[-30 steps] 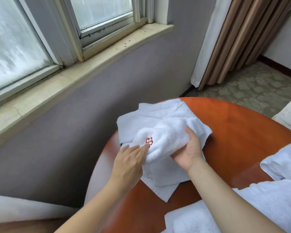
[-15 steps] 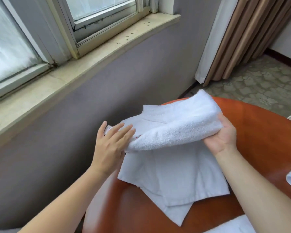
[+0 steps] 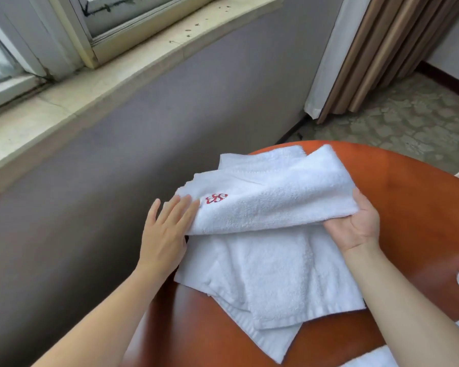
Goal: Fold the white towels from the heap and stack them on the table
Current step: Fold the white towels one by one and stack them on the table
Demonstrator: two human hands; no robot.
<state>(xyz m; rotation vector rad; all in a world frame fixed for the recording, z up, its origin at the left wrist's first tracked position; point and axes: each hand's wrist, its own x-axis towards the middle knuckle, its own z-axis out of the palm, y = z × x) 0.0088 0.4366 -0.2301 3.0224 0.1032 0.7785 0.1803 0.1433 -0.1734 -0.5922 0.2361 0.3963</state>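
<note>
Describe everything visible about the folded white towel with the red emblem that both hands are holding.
The folded white terry towel with the red embroidered emblem looks thick, soft and looped in texture. It is doubled into a long band with a rounded fold along its far edge. The emblem sits near its left end. The left hand lies flat on that end, fingers spread; the right hand grips the right end from below, thumb on top. It lies across flatter white towels on the round reddish-brown wooden table.
</note>
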